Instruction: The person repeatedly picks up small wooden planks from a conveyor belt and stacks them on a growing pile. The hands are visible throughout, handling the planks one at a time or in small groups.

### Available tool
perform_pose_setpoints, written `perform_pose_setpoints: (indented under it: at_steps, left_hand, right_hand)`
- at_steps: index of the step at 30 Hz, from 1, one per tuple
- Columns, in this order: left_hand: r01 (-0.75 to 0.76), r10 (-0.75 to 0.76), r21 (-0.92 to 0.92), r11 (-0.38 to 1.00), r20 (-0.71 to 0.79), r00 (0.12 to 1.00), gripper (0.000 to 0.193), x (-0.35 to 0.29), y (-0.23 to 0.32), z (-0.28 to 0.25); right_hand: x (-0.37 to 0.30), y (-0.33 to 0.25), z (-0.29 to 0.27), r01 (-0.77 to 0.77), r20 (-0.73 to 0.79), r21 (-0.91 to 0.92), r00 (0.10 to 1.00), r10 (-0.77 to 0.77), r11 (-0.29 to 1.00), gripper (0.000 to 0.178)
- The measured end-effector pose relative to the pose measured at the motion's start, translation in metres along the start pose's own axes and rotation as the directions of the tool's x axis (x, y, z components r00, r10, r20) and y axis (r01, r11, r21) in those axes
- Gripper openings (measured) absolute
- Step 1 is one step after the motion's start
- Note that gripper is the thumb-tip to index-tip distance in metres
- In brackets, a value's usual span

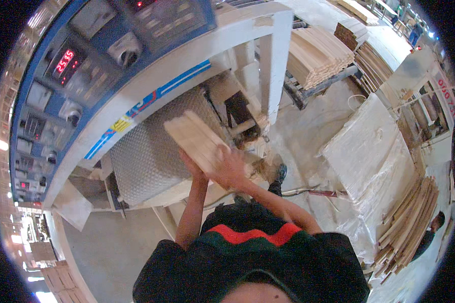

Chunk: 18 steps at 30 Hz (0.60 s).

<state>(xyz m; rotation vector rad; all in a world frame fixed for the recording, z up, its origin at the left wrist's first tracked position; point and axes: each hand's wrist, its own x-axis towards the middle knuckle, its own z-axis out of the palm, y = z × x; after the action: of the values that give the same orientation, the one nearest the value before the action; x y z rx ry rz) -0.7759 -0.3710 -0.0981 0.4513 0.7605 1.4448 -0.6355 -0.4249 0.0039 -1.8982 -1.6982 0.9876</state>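
Note:
A short, pale wooden board [194,135] with lengthwise lines is held out in front of me, tilted away to the upper left; I cannot tell if it is one piece or a few laid together. Along its left edge, near the lower end, my left hand [193,164] is closed on it, the fingers partly hidden beneath. My right hand [228,168] grips the right side, thumb and fingers over the top face and slightly blurred. Behind and below the wood is the machine's textured grey belt [154,146].
A white machine frame [275,65] with a blue control panel [98,65] stands ahead and left. Stacked boards [318,53] lie on a rack at far right. Plastic-wrapped sheet [371,141] and a leaning pile of wood strips [407,222] are at right, beside another person [429,237].

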Motion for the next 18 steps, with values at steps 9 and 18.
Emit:
perform_pose_setpoints:
  at_steps: [9, 18]
  left_hand:
    - [0.378, -0.196, -0.41, 0.83, 0.42, 0.886, 0.106, -0.055, -0.013, -0.066]
    - [0.435, -0.302, -0.48, 0.762, 0.33, 0.894, 0.104, -0.074, 0.02, -0.059]
  right_hand:
    - [0.081, -0.075, 0.109, -0.09, -0.33, -0.242, 0.944, 0.006, 0.966, 0.119]
    - [0.129, -0.089, 0.137, -0.055, -0.404, -0.244, 0.913, -0.051, 0.968, 0.116]
